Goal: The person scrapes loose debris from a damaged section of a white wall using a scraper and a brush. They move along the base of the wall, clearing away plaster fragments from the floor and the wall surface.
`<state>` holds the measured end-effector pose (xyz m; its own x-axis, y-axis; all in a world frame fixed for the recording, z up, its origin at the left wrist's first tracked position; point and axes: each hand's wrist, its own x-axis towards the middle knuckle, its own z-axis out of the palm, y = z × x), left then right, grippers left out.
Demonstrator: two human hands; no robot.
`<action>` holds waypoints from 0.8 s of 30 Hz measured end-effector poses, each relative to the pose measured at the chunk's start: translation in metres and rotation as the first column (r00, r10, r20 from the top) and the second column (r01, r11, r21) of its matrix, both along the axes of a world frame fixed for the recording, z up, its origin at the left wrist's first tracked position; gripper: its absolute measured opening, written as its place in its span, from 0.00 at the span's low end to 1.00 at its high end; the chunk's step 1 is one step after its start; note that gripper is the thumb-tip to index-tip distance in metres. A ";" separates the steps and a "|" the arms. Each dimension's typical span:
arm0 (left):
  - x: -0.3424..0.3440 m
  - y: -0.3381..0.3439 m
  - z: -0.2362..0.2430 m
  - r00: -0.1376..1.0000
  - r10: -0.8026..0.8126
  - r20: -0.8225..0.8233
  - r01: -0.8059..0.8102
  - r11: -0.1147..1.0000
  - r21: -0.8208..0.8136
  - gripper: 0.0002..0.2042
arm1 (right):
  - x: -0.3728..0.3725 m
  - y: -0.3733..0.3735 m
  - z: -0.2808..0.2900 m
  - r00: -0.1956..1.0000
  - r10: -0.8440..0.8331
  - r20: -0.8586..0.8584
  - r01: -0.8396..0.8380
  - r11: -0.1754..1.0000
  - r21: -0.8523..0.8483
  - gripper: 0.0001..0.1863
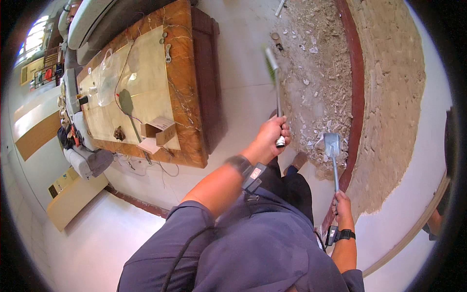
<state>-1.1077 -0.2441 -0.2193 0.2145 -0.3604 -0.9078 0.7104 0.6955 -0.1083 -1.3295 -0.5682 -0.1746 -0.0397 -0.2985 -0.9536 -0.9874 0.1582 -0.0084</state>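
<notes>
My left hand [273, 135] is closed round the handle of a brush [278, 92] with a light-coloured back and green bristles. The brush head is smeared by motion and hangs at the left edge of a strip of rubble [314, 63]. In my right hand [341, 203] is the thin metal handle of a small grey shovel [332, 144]. Its flat blade lies over the near end of the rubble, beside white plaster chips. Whether the blade touches the floor, I cannot tell.
Left of me stands a marble-edged table [187, 87] bearing an open cardboard box [159, 132], a clear plastic bag [107, 78] and cables. A dark red skirting board [357, 87] runs between the rubble and a wall stripped of plaster [391, 87]. My shoe [296, 163] is by the debris.
</notes>
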 end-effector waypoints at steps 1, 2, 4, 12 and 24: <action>0.002 0.004 0.003 1.000 0.002 0.008 -0.002 1.000 0.003 0.06 | -0.001 0.001 0.001 1.000 0.002 0.008 -0.002 1.000 0.003 0.13; 0.008 0.008 0.015 0.996 -0.060 0.060 0.057 0.997 0.044 0.06 | 0.000 0.002 0.003 1.000 -0.018 0.013 0.018 1.000 0.011 0.13; 0.007 0.014 0.027 0.973 -0.165 0.159 0.149 0.983 0.112 0.03 | 0.004 0.006 0.004 0.999 -0.038 0.025 0.037 0.999 0.024 0.12; -0.034 0.053 -0.033 0.895 -0.375 0.241 0.208 0.830 0.518 0.04 | -0.004 0.014 0.001 0.999 -0.018 0.030 0.019 1.000 -0.009 0.11; 0.020 0.063 0.004 0.993 -0.118 0.006 0.117 0.992 0.040 0.08 | -0.009 0.041 0.024 0.986 -0.133 0.098 0.130 0.991 0.037 0.11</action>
